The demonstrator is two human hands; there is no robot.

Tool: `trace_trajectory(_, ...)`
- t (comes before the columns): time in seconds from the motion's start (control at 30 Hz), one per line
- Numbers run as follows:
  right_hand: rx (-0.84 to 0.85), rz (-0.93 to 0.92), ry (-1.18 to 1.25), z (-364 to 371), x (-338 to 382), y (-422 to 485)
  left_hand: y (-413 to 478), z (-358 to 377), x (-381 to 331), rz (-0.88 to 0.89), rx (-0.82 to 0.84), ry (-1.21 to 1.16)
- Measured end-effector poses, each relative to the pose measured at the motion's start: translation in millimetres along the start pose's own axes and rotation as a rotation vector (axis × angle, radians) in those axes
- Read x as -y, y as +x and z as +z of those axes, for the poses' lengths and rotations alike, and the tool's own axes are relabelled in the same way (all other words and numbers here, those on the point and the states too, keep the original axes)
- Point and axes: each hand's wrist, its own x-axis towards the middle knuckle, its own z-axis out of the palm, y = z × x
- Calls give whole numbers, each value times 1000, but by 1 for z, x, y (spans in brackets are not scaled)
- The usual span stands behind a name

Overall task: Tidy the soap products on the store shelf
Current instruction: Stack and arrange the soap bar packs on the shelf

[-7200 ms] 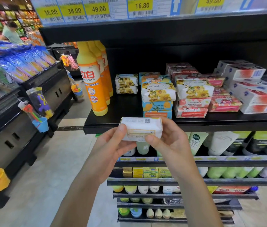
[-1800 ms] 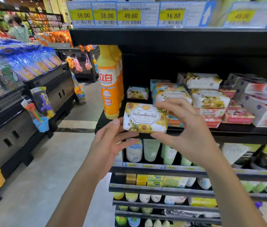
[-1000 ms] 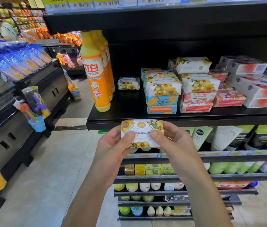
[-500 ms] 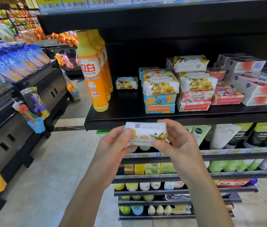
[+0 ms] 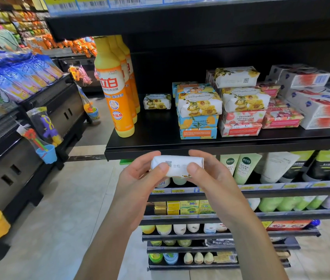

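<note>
A white paper-wrapped soap bar (image 5: 178, 165) with a QR code facing me is held in front of the black shelf's front edge (image 5: 220, 148). My left hand (image 5: 139, 178) grips its left end and my right hand (image 5: 210, 176) grips its right end, thumbs on the near face. On the shelf stand stacks of wrapped soaps: a yellow-flower bar on blue-orange bars (image 5: 198, 104), yellow-flower bars on pink bars (image 5: 245, 100), and a single flower-wrapped bar (image 5: 157, 101) further back on the left.
Tall orange detergent bottles (image 5: 115, 91) stand at the shelf's left end. White-and-red boxes (image 5: 317, 106) fill the right. Lower shelves hold tubes (image 5: 247, 166) and small bottles. A black display counter (image 5: 38, 126) with hanging toys lines the aisle on the left.
The soap bar has been turned in both hands: its flowered face rolled away and its plain white side with the QR code now faces me. Both hands stay below the shelf edge.
</note>
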Motion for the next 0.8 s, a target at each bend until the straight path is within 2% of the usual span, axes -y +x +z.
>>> trace_trajectory(0.4,-69,22,102,7,-1,-1,-1,-1,1,23,45,1)
trace_trajectory(0.6,-11,-62,105,-1,-1,-2,-2,-3,-1,37,126,24)
trace_trajectory(0.8,64,-154,51,-8,1,-6,-3,0,-3,-11,122,-28)
